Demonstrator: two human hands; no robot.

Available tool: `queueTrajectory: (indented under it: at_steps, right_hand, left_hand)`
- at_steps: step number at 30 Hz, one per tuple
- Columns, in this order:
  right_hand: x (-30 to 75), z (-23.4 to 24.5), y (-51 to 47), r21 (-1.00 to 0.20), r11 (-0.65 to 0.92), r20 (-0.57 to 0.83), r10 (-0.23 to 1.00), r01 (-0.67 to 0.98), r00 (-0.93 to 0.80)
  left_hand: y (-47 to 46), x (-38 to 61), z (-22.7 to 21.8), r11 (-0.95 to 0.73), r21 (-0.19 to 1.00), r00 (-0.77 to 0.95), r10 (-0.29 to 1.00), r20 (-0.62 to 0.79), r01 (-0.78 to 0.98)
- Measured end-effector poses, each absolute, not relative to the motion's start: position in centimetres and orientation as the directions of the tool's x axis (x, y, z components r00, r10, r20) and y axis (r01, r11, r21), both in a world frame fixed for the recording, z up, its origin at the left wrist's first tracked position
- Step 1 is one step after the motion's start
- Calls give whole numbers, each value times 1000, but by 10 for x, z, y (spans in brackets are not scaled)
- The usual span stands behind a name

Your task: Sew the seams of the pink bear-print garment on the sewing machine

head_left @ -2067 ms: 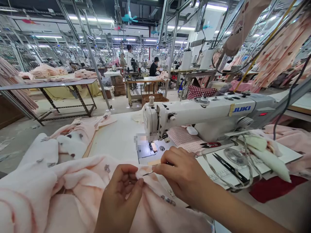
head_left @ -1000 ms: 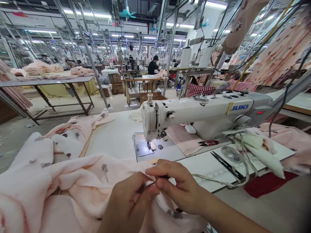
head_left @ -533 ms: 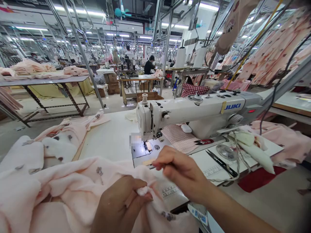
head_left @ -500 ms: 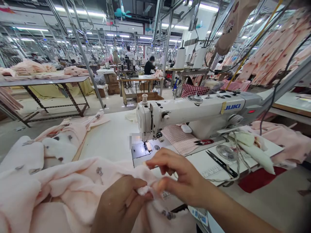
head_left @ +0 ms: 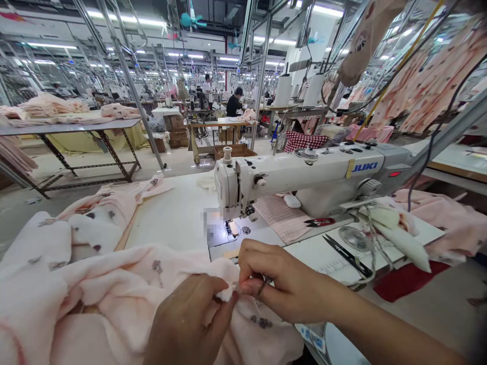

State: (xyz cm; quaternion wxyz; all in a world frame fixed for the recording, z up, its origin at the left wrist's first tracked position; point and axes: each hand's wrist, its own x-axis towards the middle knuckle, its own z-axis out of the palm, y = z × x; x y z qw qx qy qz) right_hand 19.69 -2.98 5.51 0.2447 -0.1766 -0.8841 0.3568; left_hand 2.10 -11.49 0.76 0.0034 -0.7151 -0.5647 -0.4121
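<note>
Left hand [head_left: 190, 324] pinches the edge of the limp fleece garment [head_left: 125, 289], probably its best hold. Right hand [head_left: 283, 286], at three o'clock, grips a metal tool [head_left: 262, 287].

The pale pink fleece fabric [head_left: 114, 289] runs off the bottom edge. A blurred patch [head_left: 210, 226] masks the white sewing machine's [head_left: 304, 172] needle. Fingers [head_left: 262, 261] half-cover the thin metal tool [head_left: 262, 287].

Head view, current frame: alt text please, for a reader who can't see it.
Two bare hands work a fold of pale pink fabric: the left hand pinches its edge while the right hand holds a thin metal tool close to it. A white Juki sewing machine stands just behind.
</note>
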Motion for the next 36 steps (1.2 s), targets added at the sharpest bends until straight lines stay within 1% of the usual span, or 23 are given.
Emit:
queueTrajectory:
  at_steps: [2,4,5,6,7,8,10,11,12,13,14,16,18,20,22,23,24,25,28,31,34,36]
  right_hand:
    - [194,52,-33,-794,608,353,482,16,-802]
    - [190,47,-36,-853,507,385,451,-124,-805]
    - [188,44,-37,-863,478,388,427,-160,-817]
    - [186,41,-37,-857,490,382,395,-160,-835]
    - [186,37,-36,-823,554,370,351,-128,-860]
    - [187,33,-33,-748,659,346,292,-74,-892]
    - [196,24,-21,-493,869,259,198,47,-945]
    - [203,19,-13,-371,923,217,188,98,-958]
    - [212,14,-4,-289,947,193,204,143,-960]
    - [220,10,4,-250,950,192,238,187,-952]
    - [229,8,11,-248,940,211,287,233,-934]
    - [241,7,16,-293,910,266,371,292,-890]
    - [241,13,11,-345,890,318,410,298,-855]
    - [232,22,-1,-478,844,338,432,243,-836]
    - [218,29,-12,-615,776,334,418,141,-845]
    - [212,31,-15,-657,747,329,403,100,-854]
    - [207,33,-17,-673,735,323,391,81,-862]
    - [204,34,-18,-663,744,319,384,86,-866]
    - [204,38,-16,-626,765,282,404,152,-870]
    - [208,44,-17,-619,773,291,393,141,-872]
    - [208,45,-20,-646,755,356,431,115,-829]
    - [204,42,-22,-662,739,342,442,121,-829]
  left_hand:
    - [-114,21,7,-355,459,28,814,580,814]
    - [-113,20,7,-353,452,50,830,556,819]
    - [-112,20,7,-353,438,70,837,542,827]
    - [-111,20,7,-364,409,104,839,534,836]
    - [-110,20,6,-383,367,146,833,533,848]
    - [-110,21,5,-399,315,187,825,534,861]
    - [-111,21,2,-405,219,243,817,523,888]
    - [-112,21,1,-399,203,252,824,508,894]
    - [-113,20,1,-386,211,243,835,494,898]
    - [-113,19,1,-369,232,221,845,487,900]
    - [-114,17,2,-362,258,203,850,486,896]
    - [-112,14,6,-380,312,193,848,493,871]
    - [-107,13,10,-410,355,204,846,493,840]
    - [-102,15,12,-452,374,235,834,499,810]
    - [-99,18,13,-469,342,246,812,529,814]
    - [-99,19,12,-474,314,256,801,541,822]
    - [-100,19,12,-474,285,264,794,548,833]
    - [-101,19,11,-468,258,269,791,550,845]
    - [-105,17,10,-450,207,274,785,556,869]
    - [-108,16,10,-427,196,264,795,547,883]
    - [-108,17,11,-424,199,261,799,542,884]
    - [-108,17,10,-428,188,268,794,546,884]
